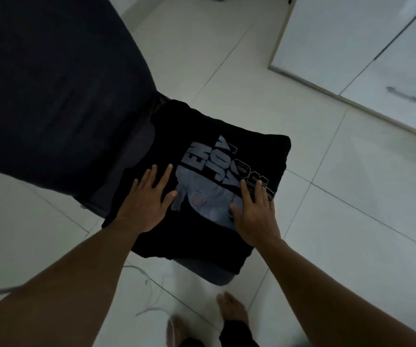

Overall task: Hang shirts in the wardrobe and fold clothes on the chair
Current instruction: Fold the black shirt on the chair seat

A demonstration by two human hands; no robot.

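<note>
black printed shirt (201, 171) lies folded square on the chair (209, 274); your left hand (144, 206) and right hand (254, 216) press it flat, fingers spread. folding looks nearly done; hanging can't be judged.

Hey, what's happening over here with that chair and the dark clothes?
A person is folding clothes on a chair. A black printed T-shirt lies folded into a rough square on the seat, print facing up. Both hands are flat on it, palms down: the left hand on the plain black part, the right hand on the edge of the print. Neither hand grips the fabric. A white wardrobe stands nearby on the tiled floor.
</note>
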